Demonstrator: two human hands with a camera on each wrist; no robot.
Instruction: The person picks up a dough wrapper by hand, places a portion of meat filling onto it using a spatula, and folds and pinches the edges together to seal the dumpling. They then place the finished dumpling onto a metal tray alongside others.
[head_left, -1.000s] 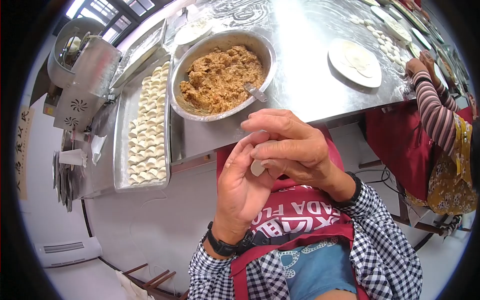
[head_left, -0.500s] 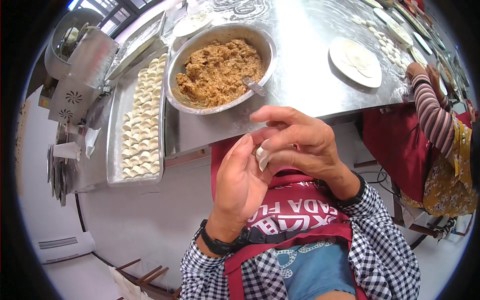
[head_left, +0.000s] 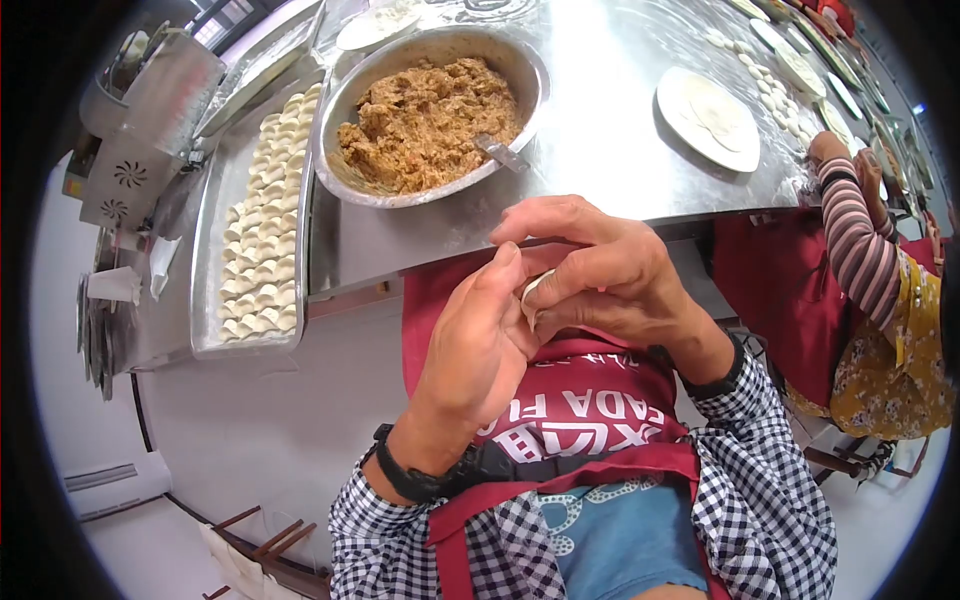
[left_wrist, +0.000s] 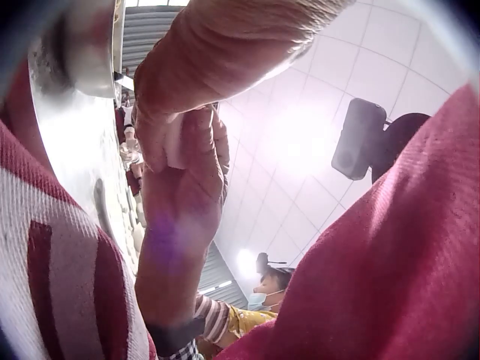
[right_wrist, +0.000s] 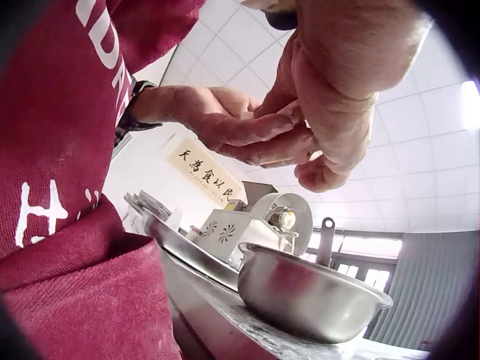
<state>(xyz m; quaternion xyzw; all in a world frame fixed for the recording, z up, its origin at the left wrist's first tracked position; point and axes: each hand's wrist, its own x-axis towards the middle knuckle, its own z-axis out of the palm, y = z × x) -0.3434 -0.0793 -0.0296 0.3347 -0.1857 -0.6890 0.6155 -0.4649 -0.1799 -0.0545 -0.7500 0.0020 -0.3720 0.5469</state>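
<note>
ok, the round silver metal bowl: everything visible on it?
The round silver metal bowl has shiny, flared sides and a turned-out rim. It stands upright on the metal table, beside the long, shallow metal tray of pale dumplings. Coarse brown-orange filling lies heaped inside, leaving some inner wall bare. A flat grey handle with a hole near its end sticks up past the rim.

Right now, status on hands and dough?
Right fingers pinch small, curved white dough piece; left hand alongside, grip unclear. Hands partly hide dough. Round silver metal bowl ahead, untouched.
</note>
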